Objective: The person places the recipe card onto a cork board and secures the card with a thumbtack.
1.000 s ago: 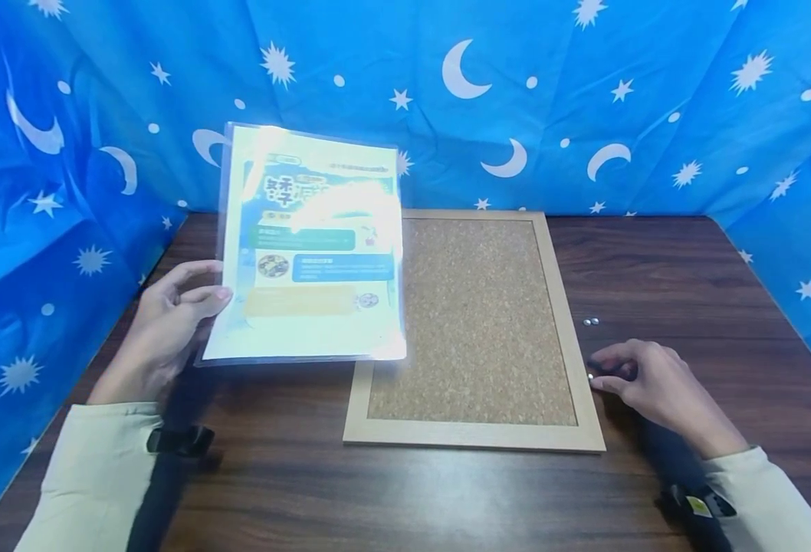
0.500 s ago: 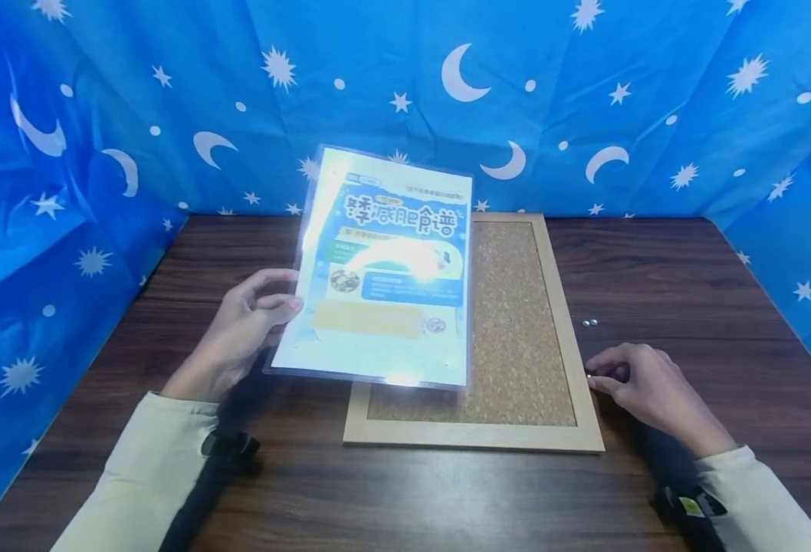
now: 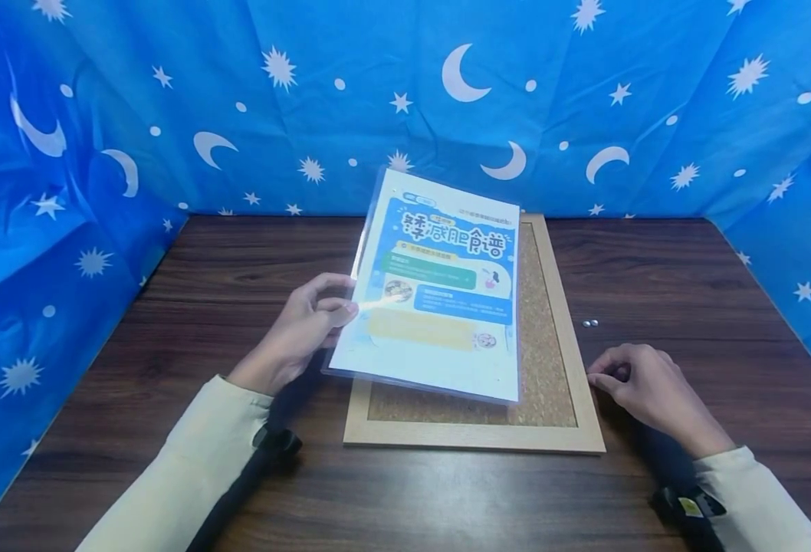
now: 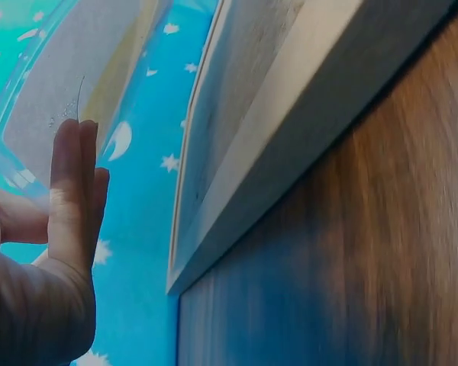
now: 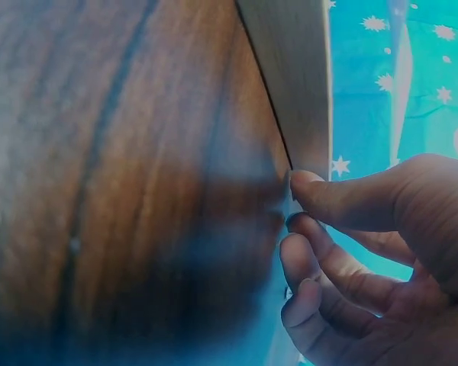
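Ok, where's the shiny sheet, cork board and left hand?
Shiny sheet (image 3: 436, 295), head view: middle of its printed front.
Cork board (image 3: 540, 345), head view: bare cork, right side.
Left hand (image 3: 300, 326), head view: middle of the hand.

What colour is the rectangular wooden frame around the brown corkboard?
The wooden frame is pale beige, clearest in the head view.

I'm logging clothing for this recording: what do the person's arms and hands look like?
The left sleeve and right sleeve are long and pale cream. A black device shows at the left wrist; a second black device, bearing a yellow label, shows at the right. The left hand and right hand wear no gloves.
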A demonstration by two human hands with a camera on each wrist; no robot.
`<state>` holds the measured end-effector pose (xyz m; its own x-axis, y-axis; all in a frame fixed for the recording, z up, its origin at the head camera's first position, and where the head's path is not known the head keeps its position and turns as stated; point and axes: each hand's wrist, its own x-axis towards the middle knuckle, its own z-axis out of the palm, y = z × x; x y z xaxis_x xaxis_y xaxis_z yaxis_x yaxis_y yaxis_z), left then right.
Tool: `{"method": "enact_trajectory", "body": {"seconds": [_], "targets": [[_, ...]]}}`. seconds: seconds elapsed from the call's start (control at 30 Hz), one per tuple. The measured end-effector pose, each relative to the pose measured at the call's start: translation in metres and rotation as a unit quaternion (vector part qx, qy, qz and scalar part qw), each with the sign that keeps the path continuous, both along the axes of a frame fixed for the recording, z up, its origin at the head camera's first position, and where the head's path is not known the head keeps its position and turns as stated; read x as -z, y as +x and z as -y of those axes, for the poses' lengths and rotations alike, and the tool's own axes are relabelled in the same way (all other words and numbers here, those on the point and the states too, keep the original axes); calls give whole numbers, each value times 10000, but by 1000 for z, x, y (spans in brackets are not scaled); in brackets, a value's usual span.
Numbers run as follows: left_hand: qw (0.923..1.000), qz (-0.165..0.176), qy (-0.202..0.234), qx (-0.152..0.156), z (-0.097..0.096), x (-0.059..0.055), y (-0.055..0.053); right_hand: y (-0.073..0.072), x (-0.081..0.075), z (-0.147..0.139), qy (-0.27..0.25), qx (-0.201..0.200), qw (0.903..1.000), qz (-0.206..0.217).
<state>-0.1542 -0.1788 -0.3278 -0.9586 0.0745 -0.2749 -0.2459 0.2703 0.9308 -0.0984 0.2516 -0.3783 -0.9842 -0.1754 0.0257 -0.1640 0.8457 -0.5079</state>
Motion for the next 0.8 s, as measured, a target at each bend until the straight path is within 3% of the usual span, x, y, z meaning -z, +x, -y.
{"method": "enact_trajectory", "body": {"seconds": [0.37,0.57,0.8], "targets": [[9998,71,98,179,-27,11,1,-3,-16,-3,-153,369,9992,-80],[9993,40,96,353,-34,20,4,-11,-27,1,-249,243,9992,-189],[9990,42,219,400,-39,26,8,-31,-42,21,-284,69,9996,51]]}}
